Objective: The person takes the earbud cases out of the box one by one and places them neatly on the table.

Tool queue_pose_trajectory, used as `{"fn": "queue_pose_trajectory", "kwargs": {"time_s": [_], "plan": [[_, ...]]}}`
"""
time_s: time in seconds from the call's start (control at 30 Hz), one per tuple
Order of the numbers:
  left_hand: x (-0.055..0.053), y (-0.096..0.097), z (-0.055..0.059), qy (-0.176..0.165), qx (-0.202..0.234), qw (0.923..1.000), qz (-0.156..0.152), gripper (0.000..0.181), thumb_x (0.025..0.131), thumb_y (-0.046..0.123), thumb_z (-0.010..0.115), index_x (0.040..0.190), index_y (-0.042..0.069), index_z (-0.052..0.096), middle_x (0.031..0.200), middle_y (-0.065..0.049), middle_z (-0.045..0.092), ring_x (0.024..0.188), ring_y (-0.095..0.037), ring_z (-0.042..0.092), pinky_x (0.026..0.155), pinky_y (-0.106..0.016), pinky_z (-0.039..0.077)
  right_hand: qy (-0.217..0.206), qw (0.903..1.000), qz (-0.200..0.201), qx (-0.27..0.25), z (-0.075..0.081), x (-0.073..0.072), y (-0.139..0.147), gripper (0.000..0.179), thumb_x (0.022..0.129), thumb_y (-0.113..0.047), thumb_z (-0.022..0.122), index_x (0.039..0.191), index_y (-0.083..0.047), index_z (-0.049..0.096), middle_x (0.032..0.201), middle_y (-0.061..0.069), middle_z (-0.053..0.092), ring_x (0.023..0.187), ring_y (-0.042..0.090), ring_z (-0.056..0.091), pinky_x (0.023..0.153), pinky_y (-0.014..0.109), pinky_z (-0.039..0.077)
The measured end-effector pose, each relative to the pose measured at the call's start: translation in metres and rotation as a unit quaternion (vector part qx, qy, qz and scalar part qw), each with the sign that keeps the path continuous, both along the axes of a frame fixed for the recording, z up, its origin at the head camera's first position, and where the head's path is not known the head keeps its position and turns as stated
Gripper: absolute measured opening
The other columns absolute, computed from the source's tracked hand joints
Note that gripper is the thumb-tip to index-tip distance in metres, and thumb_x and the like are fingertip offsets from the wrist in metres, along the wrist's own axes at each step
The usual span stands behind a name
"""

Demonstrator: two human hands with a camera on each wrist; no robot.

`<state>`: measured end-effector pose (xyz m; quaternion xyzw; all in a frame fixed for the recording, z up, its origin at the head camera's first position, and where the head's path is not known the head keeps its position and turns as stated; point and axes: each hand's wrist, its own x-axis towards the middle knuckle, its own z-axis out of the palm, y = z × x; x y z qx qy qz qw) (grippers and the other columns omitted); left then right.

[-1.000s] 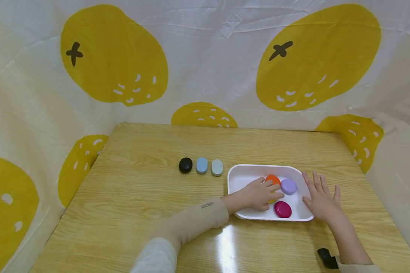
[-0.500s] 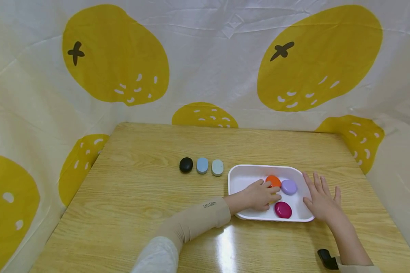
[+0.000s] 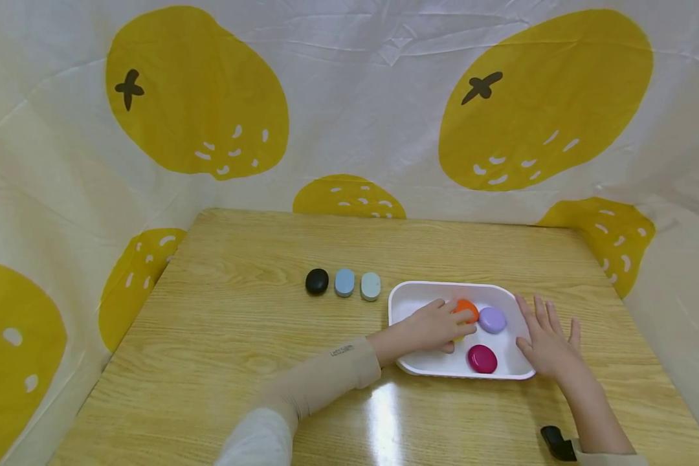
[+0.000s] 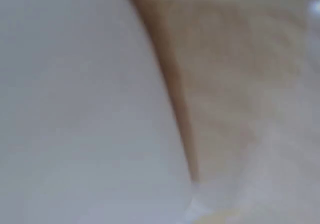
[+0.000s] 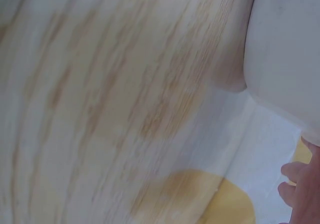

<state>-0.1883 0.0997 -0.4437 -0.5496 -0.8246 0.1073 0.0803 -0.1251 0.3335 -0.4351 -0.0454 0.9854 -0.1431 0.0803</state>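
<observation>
My left hand (image 3: 433, 325) reaches into a white tray (image 3: 422, 370) in the head view. Its fingers bend over a yellow piece (image 3: 459, 338), mostly hidden beneath them, and appear to pinch it. Just beyond the fingers lies a glossy orange disc (image 3: 467, 309), partly covered. A lilac disc (image 3: 492, 320) and a magenta disc (image 3: 482, 358) also lie in the tray. My right hand (image 3: 550, 343) rests with spread fingers against the tray's right end; in the right wrist view some of its fingers (image 5: 295, 176) show beside the white wall.
Left of the tray, a black rounded piece (image 3: 317, 282), a light blue oval piece (image 3: 344, 283) and a pale green oval piece (image 3: 370, 286) stand in a row on the wooden table (image 3: 227, 336). A patterned cloth (image 3: 361, 97) hangs behind. The left wrist view is blurred.
My left hand has shifted slightly left inside the tray, and its fingers have drawn in over the yellow piece. The right hand and the other discs stay put.
</observation>
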Motion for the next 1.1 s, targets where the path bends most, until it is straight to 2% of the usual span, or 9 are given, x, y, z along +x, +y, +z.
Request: {"fn": "queue_pose_trajectory", "kwargs": {"time_s": [0.23,0.43,0.57,0.87,1.0,1.1], "plan": [[-0.006,-0.034,0.023,0.000,0.023,0.9985,0.049,0.045,0.085,0.037,0.054,0.129,0.030,0.045,0.134,0.004,0.038,0.105,-0.017,0.044,0.086,-0.027,0.039,-0.002,1.0000,0.000,-0.006,0.002,0.000,-0.001,0.078,0.089,-0.017,0.049,0.147,-0.017,-0.004,0.147,0.028,-0.007,0.132,0.046,-0.013,0.092,0.065,-0.021],[-0.009,-0.070,0.033,0.020,0.076,0.9938,0.079,0.038,0.085,0.028,0.053,0.123,0.024,0.048,0.123,0.001,0.045,0.096,-0.018,0.046,0.084,-0.028,0.042,-0.004,1.0000,0.000,-0.003,0.001,0.000,0.000,0.078,0.089,-0.018,0.049,0.147,-0.016,-0.003,0.147,0.028,-0.007,0.132,0.046,-0.012,0.092,0.066,-0.020],[-0.013,-0.094,0.032,0.032,0.102,0.9896,0.096,0.037,0.087,0.026,0.053,0.124,0.022,0.049,0.123,-0.001,0.045,0.095,-0.020,0.047,0.085,-0.030,0.042,-0.003,1.0000,0.000,-0.004,0.000,-0.001,0.000,0.077,0.090,-0.018,0.048,0.147,-0.017,-0.003,0.147,0.027,-0.007,0.132,0.046,-0.012,0.092,0.066,-0.020],[-0.019,-0.133,0.023,-0.003,0.116,0.9808,0.157,0.039,0.086,0.031,0.060,0.122,0.019,0.050,0.125,-0.004,0.043,0.100,-0.024,0.048,0.090,-0.037,0.042,-0.003,1.0000,0.001,-0.007,0.001,0.000,0.000,0.077,0.090,-0.018,0.048,0.147,-0.017,-0.003,0.147,0.028,-0.006,0.132,0.046,-0.012,0.092,0.065,-0.021],[-0.023,-0.155,0.019,-0.015,0.118,0.9724,0.201,0.040,0.084,0.028,0.063,0.120,0.018,0.050,0.124,-0.004,0.043,0.098,-0.024,0.046,0.089,-0.037,0.042,-0.002,1.0000,0.001,-0.006,0.000,-0.001,0.001,0.076,0.090,-0.018,0.048,0.147,-0.016,-0.002,0.147,0.028,-0.005,0.132,0.046,-0.011,0.092,0.065,-0.021],[-0.029,-0.175,0.018,-0.037,0.133,0.9616,0.237,0.039,0.084,0.024,0.064,0.119,0.015,0.051,0.123,-0.006,0.044,0.098,-0.025,0.046,0.088,-0.038,0.042,-0.003,1.0000,-0.001,-0.008,0.000,-0.001,0.001,0.077,0.089,-0.018,0.048,0.147,-0.016,-0.002,0.147,0.028,-0.006,0.132,0.046,-0.012,0.092,0.065,-0.021]]}}
